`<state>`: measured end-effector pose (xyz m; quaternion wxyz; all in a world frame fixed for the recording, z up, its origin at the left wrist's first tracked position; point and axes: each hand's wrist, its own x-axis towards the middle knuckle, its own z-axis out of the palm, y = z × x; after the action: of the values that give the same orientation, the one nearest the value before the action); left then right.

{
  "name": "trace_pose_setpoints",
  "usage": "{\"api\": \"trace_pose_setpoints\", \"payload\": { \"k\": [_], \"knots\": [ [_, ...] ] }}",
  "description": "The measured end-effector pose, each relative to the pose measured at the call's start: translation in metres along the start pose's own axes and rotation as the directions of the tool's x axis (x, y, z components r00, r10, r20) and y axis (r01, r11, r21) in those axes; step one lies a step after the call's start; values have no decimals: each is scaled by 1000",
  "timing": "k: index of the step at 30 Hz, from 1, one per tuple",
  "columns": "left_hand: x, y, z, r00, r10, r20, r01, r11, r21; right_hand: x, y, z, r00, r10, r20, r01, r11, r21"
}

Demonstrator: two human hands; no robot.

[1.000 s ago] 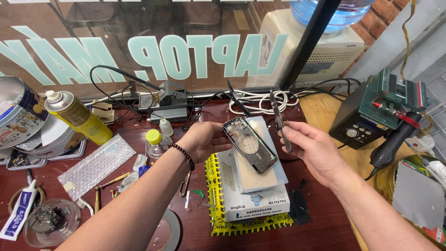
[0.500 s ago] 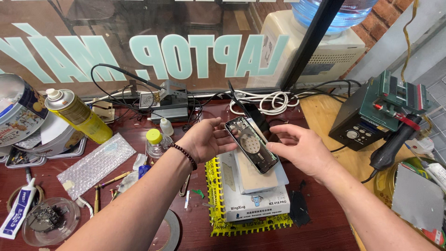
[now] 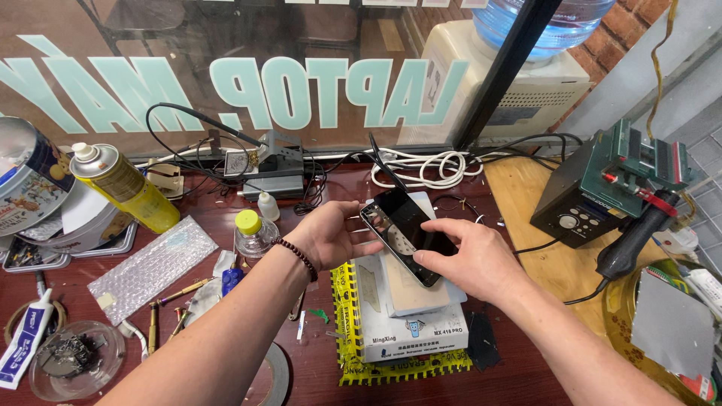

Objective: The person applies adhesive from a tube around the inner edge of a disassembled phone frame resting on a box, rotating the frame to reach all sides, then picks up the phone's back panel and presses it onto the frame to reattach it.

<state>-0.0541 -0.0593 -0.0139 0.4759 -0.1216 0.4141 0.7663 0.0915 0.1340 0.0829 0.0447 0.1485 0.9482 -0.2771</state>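
1. Above the white box (image 3: 410,331) at bench centre, I hold a dark phone (image 3: 406,231) tilted, its glossy face up and towards me.
2. My left hand (image 3: 331,234) grips the phone's left edge, fingers curled beneath it; a bead bracelet (image 3: 295,253) sits on that wrist.
3. My right hand (image 3: 470,259) lies over the phone's lower right part, fingers bent, fingertips (image 3: 423,257) pressing on the glass.
4. Under the phone, a beige pad (image 3: 402,289) rests on the white box, which sits on a yellow mat (image 3: 347,316).
5. Left of my left hand: small clear bottle with yellow cap (image 3: 249,229), yellow spray can (image 3: 124,186), bubble wrap (image 3: 153,267).
6. Right: dark control unit (image 3: 579,203) on a wooden board (image 3: 526,225).
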Motion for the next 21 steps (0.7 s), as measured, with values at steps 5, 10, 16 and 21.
{"api": "trace_pose_setpoints", "payload": {
  "k": [5,10,16,21],
  "knots": [
    [-1,2,2,999,-20,-30,19,1000,-20,-1,-3,5,1000,-4,2,4,999,40],
    [-5,2,5,1000,-11,-17,11,1000,-1,-2,-4,7,998,-46,-35,47,999,19],
    [-8,2,7,1000,-5,-13,4,1000,-26,-4,-8,12,989,-100,-105,101,995,13],
    [-13,2,9,999,-2,-35,1,1000,-19,-4,-14,13,996,-42,-76,44,999,21]
  ]
}}
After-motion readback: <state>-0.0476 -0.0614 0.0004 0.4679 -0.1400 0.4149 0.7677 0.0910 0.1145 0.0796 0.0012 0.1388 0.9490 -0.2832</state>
